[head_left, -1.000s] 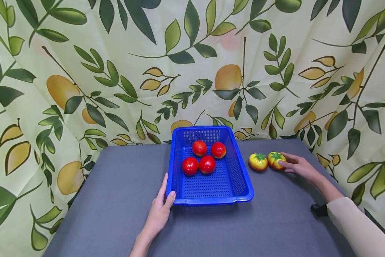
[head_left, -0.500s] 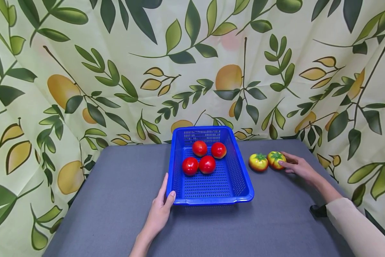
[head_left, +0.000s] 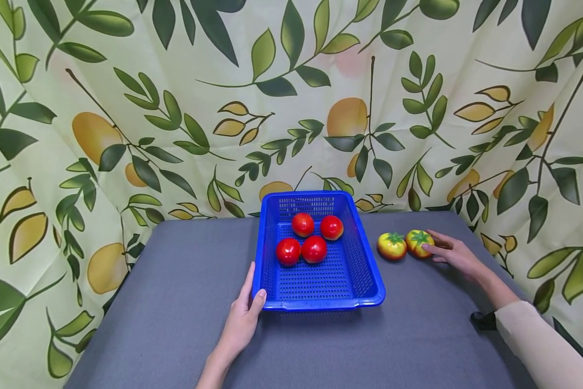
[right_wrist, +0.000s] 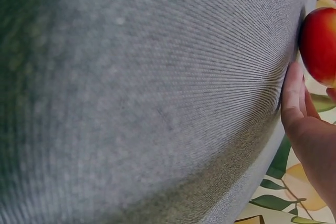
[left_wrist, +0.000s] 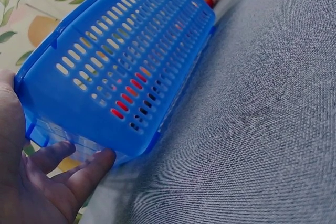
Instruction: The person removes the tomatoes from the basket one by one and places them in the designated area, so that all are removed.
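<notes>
No change noted: your left hand [head_left: 239,320] grips the basket [head_left: 322,304] at its 8 o'clock; your right hand [head_left: 455,257] holds the outer tomato [head_left: 417,243], 3 o'clock, unlifted. Work has not advanced.

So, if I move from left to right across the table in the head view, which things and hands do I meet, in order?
Left hand, blue basket, first yellow-red fruit, second yellow-red fruit, right hand, beige sleeve.

A blue perforated basket [head_left: 320,304] holding four red tomatoes [head_left: 314,249] stands beside two yellow-red, green-topped tomatoes [head_left: 391,247].
</notes>
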The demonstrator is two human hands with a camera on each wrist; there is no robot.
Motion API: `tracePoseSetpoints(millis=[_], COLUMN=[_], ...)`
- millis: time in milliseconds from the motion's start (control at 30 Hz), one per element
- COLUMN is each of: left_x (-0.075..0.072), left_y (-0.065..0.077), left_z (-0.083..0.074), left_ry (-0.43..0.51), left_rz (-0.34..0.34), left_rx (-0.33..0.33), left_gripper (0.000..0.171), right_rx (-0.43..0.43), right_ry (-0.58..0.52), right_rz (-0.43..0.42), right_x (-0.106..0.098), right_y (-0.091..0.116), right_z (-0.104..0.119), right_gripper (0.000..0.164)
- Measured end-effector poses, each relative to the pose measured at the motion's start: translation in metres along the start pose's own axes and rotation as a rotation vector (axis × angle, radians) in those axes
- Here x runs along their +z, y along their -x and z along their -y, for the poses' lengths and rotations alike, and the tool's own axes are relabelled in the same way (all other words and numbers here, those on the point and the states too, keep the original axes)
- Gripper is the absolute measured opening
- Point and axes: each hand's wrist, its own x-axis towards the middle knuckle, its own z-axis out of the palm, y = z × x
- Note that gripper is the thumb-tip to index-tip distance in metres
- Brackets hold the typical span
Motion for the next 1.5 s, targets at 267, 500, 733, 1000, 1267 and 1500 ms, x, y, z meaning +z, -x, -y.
tracePoseSetpoints(millis=[267, 500, 733, 1000, 1267, 1500], left_x=[0.000, 0.000, 0.000, 0.000, 0.000, 0.000], left_y=[0.001, 0.000, -0.001, -0.001, 0.001, 0.001], left_z=[0.000, 0.001, 0.000, 0.000, 0.001, 0.000], left_ry=[0.001, 0.005, 0.012, 0.013, 0.001, 0.001], left_rz=[-0.002, 0.001, 0.007, 0.010, -0.009, -0.008], left_rx=[-0.008, -0.006, -0.013, -0.024, -0.010, -0.014], left_gripper=[0.066, 0.066, 0.066, 0.066, 0.065, 0.066], right_rx=[0.006, 0.013, 0.022, 0.039, 0.052, 0.048], right_ry=[-0.007, -0.004, -0.053, -0.085, -0.110, -0.136], right_rz=[0.008, 0.005, 0.006, 0.002, 0.006, 0.010], right_x=[-0.001, -0.001, -0.004, -0.005, -0.004, -0.004], right_y=[-0.002, -0.001, 0.005, 0.008, 0.009, 0.013], right_z=[-0.002, -0.001, 0.001, 0.000, -0.003, -0.004], right_gripper=[0.076, 0.078, 0.080, 0.081, 0.082, 0.082])
